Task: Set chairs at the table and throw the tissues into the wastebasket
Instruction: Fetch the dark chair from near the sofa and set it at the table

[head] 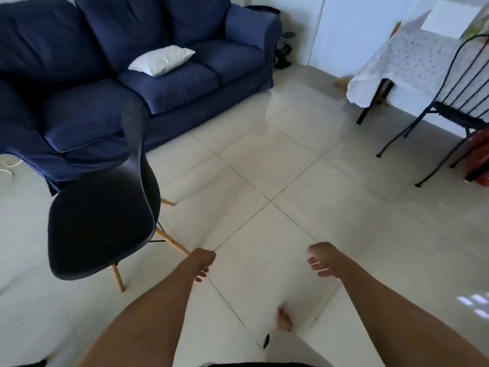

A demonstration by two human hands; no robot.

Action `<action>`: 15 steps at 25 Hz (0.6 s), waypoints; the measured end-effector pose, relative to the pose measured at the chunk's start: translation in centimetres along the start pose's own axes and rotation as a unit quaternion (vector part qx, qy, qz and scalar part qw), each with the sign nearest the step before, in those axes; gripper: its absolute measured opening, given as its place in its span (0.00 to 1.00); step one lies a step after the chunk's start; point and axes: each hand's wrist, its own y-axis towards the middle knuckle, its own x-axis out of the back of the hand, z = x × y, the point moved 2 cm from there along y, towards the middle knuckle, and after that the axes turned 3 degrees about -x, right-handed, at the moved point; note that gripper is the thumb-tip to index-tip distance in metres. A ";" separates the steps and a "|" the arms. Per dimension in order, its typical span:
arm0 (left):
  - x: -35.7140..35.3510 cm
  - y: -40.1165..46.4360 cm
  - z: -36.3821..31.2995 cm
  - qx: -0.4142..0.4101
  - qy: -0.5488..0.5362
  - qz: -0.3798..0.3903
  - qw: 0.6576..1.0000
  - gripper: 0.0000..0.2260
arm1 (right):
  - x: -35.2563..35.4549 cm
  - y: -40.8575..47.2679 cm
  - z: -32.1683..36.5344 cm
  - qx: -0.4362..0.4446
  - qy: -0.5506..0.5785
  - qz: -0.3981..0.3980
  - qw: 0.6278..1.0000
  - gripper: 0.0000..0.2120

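Observation:
A black shell chair (pixel 103 221) with wooden legs stands on the tiled floor at the left, in front of the sofa. My left hand (pixel 202 263) hangs just right of its front leg, fingers curled downward, holding nothing. My right hand (pixel 324 260) is about a tile's width further right, fingers loosely apart and empty. The table (pixel 397 64) with a white patterned cloth stands at the top right. A black metal chair (pixel 455 112) sits beside it. I see no tissues and no wastebasket.
A dark blue sofa (pixel 148 64) with a white cushion (pixel 161 60) fills the top left. A red object (pixel 480 160) lies on the floor under the metal chair. My bare foot (pixel 283 320) shows at the bottom centre. Open tiled floor (pixel 277 160) lies between the sofa and table.

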 end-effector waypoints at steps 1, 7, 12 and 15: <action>-0.5 0.3 -1.8 0.016 -0.015 -0.001 1.000 0.11 | 1.5 1.2 2.7 -0.003 -0.017 0.014 1.000 0.07; 0.1 4.0 -10.9 0.051 -0.135 -0.035 0.989 0.09 | 4.3 7.7 19.4 0.053 -0.141 0.044 0.988 0.07; 2.8 9.9 -14.4 0.105 -0.215 -0.078 0.968 0.07 | 1.0 12.7 31.3 0.101 -0.197 0.087 0.971 0.13; 5.0 12.7 -16.6 0.143 -0.294 -0.066 0.943 0.09 | -1.3 15.2 38.0 0.100 -0.248 0.119 0.956 0.18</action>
